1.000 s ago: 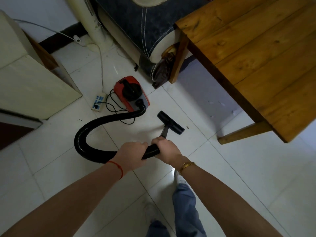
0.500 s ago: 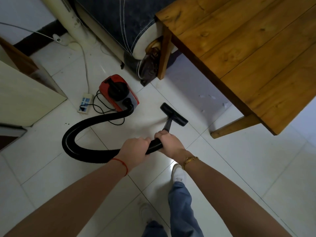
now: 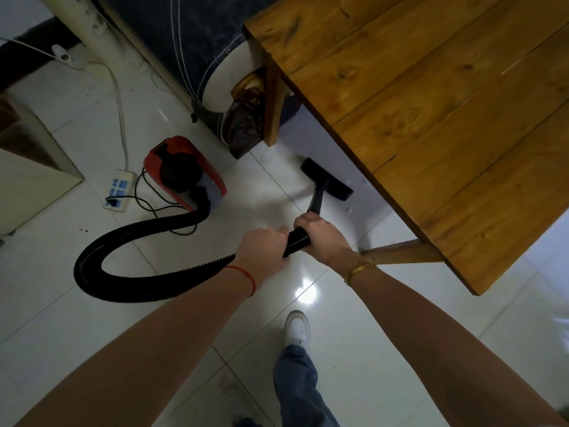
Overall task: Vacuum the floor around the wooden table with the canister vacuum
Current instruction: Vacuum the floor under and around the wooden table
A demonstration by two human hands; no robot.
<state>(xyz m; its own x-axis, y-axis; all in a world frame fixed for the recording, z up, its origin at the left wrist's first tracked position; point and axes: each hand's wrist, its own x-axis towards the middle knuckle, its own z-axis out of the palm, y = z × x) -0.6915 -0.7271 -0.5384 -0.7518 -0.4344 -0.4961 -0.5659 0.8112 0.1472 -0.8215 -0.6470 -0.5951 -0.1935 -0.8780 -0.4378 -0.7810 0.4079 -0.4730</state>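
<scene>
A red canister vacuum [image 3: 184,172] sits on the white tile floor [image 3: 385,334] at centre left. Its black ribbed hose [image 3: 129,251] loops left and comes back to my hands. My left hand [image 3: 261,248] grips the hose end and my right hand [image 3: 323,238] grips the black wand just ahead of it. The black floor nozzle [image 3: 327,179] lies flat on the tiles at the edge of the wooden table [image 3: 431,112], close to its far leg [image 3: 272,97].
A white power strip [image 3: 119,191] with the vacuum's cord lies left of the canister. A dark sofa [image 3: 191,35] with a carved wooden foot stands behind the table leg. A pale cabinet [image 3: 27,180] is at far left. A table brace [image 3: 400,252] runs low beside my right wrist.
The nozzle has slid forward and right, to the table's edge. My view and body have shifted forward, and my foot has stepped ahead.
</scene>
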